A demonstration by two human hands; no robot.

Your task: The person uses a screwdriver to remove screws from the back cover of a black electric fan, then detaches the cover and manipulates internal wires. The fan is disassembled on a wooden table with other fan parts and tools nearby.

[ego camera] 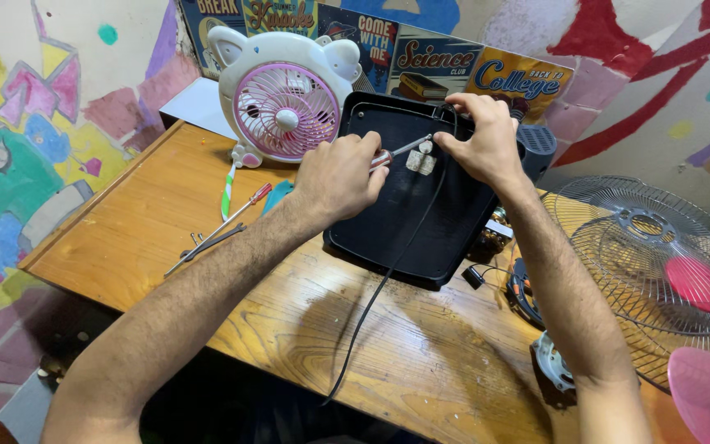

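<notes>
Plastic of the black panel [408, 214], propped near the bench's [306, 329] far edge, is judged light, stiff and slightly slippery; it is best held by its rim. The left hand [338, 177] is closed around a red-handled screwdriver [396, 153], tip aimed at a small white block [421, 161]. The right hand [486, 140] is clamped on the panel's top rim, wrist bent down.

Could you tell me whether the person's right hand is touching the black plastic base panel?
Touching: the head view shows the right hand gripping the upper edge of the black base panel, fingers curled over its rim.
</notes>
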